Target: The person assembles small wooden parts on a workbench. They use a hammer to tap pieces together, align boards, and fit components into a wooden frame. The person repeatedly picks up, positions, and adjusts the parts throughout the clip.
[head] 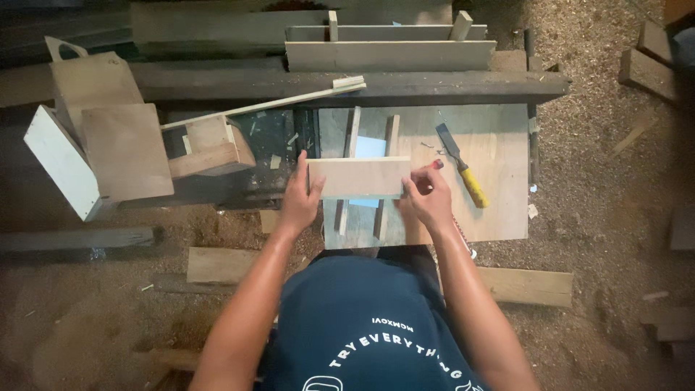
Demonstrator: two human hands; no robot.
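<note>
Both hands on a small rectangular wood board (358, 178) at frame centre: left hand (299, 199) pinches its left end, right hand (427, 195) grips the right end. Board lies across two upright wooden slats (351, 141) on the plywood work surface (499, 174). Yellow-handled chisel (462, 165) just right of it, wooden box pieces (123, 148) at upper left.

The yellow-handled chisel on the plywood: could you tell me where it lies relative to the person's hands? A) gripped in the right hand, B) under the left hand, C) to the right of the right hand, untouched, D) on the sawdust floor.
C: the yellow-handled chisel lies on the plywood sheet just right of the right hand, which, with the left hand, holds the small board.
</note>
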